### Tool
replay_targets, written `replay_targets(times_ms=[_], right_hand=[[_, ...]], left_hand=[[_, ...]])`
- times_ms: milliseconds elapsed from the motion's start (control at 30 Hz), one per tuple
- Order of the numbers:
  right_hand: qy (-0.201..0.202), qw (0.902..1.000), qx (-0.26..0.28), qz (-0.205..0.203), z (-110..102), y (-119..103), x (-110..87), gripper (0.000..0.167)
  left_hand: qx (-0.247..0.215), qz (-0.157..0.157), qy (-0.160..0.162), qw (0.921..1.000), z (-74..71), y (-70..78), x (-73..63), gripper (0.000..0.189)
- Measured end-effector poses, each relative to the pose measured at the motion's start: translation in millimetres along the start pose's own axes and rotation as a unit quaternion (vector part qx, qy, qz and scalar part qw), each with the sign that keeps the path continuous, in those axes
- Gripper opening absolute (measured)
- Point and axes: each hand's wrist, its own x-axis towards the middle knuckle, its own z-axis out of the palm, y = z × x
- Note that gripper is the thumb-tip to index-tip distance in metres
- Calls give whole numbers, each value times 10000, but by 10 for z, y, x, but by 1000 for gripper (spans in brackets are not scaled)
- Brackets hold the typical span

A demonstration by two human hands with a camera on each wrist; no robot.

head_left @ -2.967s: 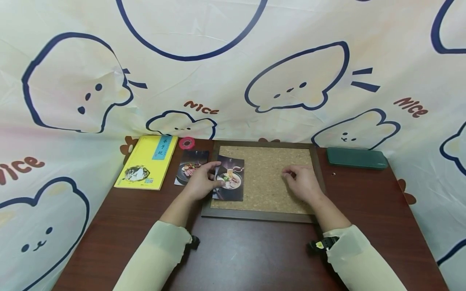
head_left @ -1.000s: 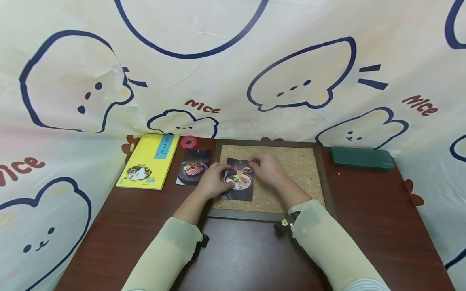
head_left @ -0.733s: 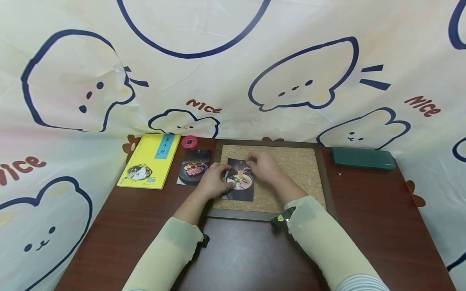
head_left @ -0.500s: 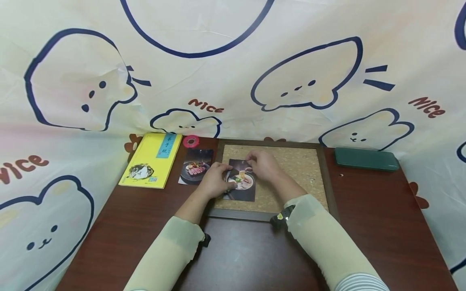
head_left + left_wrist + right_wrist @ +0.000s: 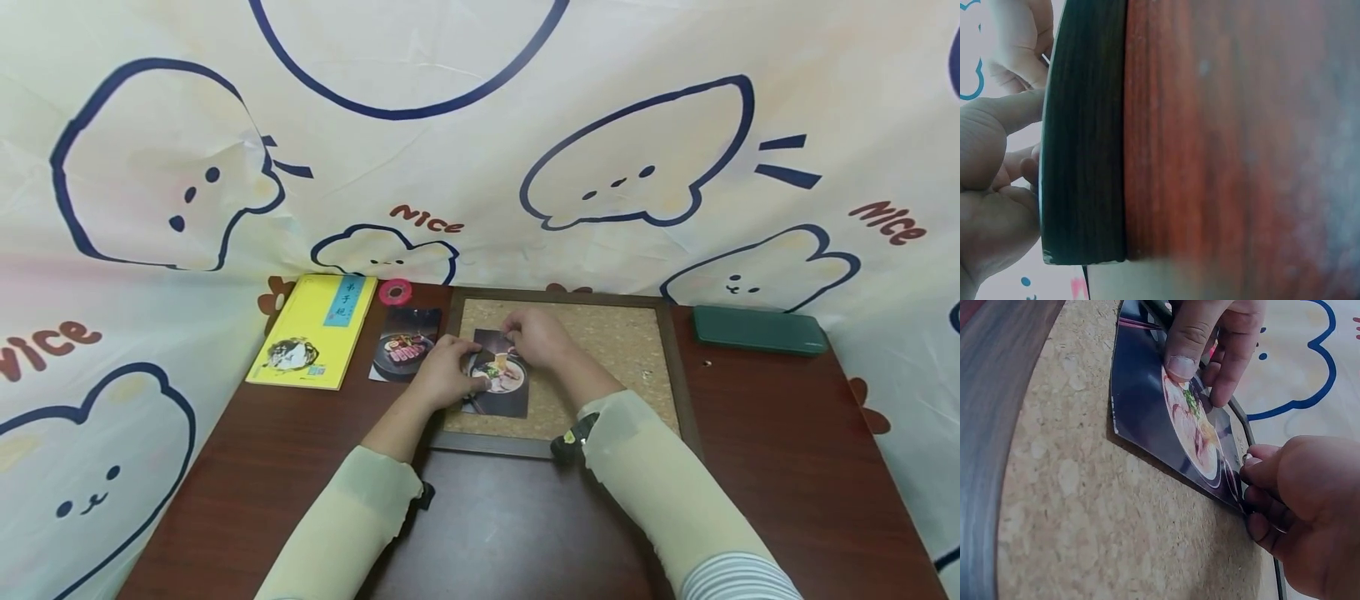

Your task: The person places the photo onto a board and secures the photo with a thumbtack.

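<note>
Bowl photo (image 5: 501,400) sits on the left half of a corkboard (image 5: 592,358).
Fingers of the left hand (image 5: 444,373) grip its left side — the right hand (image 5: 542,338) pinches a shiny bit (image 5: 1247,459) at its top right corner.

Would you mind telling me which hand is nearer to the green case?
The right hand: it is left of the green case, at the top right corner of the noodle photo; the left hand is farther left, at that photo's left edge.
</note>
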Motion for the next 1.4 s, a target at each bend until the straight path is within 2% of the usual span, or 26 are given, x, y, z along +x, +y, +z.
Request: replay_targets(times_ms=[367,667,833,1200,1400], right_hand=[[-295,9987,-422,25,-26,-73,61,19],[-538,9911,-1216,26,-57,-165,125,20],[-542,9924,-1083,224,-41,-180,140,20],[-182,9968,-593,512,-29,-139,131,14],[-118,9967,-621,512,-25,-128,143,14]], left_hand=[[-31,-25,-37,10000,5,-9,7,66],[-94,3,-19,10000,14,-27,25,66],[-64,19,7,10000,21,-29,22,66],[-47,-16,-34,10000,30,-40,31,67],[-41,-42,-25,10000,34,-36,39,66]])
